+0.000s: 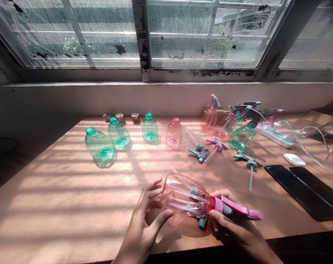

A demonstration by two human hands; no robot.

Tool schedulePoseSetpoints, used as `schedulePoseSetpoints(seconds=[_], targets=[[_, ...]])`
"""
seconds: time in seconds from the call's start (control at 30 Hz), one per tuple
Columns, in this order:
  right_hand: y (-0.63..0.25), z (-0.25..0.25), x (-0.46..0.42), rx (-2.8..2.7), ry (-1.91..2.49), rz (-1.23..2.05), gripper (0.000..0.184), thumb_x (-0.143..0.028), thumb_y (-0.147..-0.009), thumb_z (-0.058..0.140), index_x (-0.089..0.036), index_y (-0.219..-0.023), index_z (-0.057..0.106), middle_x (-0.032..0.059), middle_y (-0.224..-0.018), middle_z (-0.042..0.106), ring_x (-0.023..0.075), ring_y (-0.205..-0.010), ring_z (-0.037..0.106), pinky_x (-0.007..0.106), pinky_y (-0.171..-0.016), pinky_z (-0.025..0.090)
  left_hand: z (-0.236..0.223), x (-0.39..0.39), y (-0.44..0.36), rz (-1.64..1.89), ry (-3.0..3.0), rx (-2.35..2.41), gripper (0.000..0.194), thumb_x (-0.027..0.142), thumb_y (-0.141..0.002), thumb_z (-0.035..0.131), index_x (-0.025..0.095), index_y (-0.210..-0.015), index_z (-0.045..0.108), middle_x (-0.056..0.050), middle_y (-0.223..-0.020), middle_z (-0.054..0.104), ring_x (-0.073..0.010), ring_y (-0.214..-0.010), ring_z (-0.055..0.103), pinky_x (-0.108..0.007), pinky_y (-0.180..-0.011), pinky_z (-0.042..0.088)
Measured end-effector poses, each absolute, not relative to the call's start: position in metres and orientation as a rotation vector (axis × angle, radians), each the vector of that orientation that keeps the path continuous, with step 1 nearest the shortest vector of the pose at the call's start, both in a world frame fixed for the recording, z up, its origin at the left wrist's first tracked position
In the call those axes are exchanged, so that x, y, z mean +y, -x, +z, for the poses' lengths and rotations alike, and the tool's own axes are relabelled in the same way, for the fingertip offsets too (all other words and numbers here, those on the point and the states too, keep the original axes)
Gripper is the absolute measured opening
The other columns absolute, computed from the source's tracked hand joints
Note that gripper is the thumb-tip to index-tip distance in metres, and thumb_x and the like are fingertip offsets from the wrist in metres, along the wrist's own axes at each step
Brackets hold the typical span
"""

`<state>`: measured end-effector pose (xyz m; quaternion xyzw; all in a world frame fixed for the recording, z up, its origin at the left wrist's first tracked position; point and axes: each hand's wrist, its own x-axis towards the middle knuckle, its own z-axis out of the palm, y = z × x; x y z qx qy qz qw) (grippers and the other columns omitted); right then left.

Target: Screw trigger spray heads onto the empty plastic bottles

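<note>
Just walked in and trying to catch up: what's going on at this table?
A person's right hand holds a pink spray bottle by its neck, tipped sideways, its pink-and-grey spray head in place. The left hand is open at its base. Beyond, three green bottles and another pink bottle stand without heads.

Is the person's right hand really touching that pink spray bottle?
Touching. The head view shows the right hand gripping the pink spray bottle around its neck, thumb on the near side.

Three uncapped green bottles [149, 128], one uncapped pink bottle [174, 131], four loose sprayers [201, 154], two phones [295, 190].
</note>
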<state>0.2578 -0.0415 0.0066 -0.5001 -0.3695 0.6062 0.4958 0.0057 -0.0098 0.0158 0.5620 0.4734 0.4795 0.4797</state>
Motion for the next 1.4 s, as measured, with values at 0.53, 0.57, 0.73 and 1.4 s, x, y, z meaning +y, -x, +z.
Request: schedulePoseSetpoints(seconds=[0.53,0.57,0.73,1.4], targets=[[-0.251,0.007,-0.041,-1.050,1.336,1.178,0.036,-0.047,-0.080,0.087,-0.024,-0.101,0.070,0.0003,-0.077,0.076,0.0207,-0.062,0.068,0.033,-0.062,0.055,0.014,-0.009,-0.005,1.130,-1.366,1.205,0.034,0.049,-0.091,0.076,0.026,-0.113,0.064,-0.007,-0.147,0.056,-0.0277,-0.123,0.061,-0.040,-0.104,0.046],[-0.251,0.006,-0.041,-1.036,1.326,1.210,0.034,-0.045,-0.080,0.086,-0.025,-0.101,0.070,0.0005,-0.077,0.076,0.0214,-0.063,0.069,0.033,-0.061,0.057,0.014,-0.009,-0.006,1.146,-1.334,1.206,0.032,0.050,-0.091,0.076,0.026,-0.109,0.063,-0.007,-0.147,0.057,-0.0277,-0.123,0.061,-0.040,-0.104,0.046],[-0.251,-0.007,-0.041,-1.124,1.337,1.128,0.032,-0.038,-0.075,0.090,-0.026,-0.100,0.074,0.0062,-0.084,0.082,0.0282,-0.069,0.076,0.036,-0.059,0.061,0.019,-0.009,-0.008,1.172,-1.241,1.193,0.035,0.055,-0.089,0.076,0.025,-0.103,0.066,-0.009,-0.149,0.058,-0.0298,-0.124,0.063,-0.037,-0.103,0.047],[-0.244,0.002,-0.044,-0.908,1.329,1.263,0.033,-0.039,-0.073,0.090,-0.022,-0.095,0.072,0.0035,-0.063,0.078,0.0225,-0.051,0.069,0.030,-0.045,0.049,0.026,-0.010,-0.007,1.169,-1.208,1.220,0.029,0.043,-0.086,0.081,0.028,-0.110,0.077,-0.001,-0.115,0.081,-0.0224,-0.104,0.074,-0.027,-0.094,0.053]])
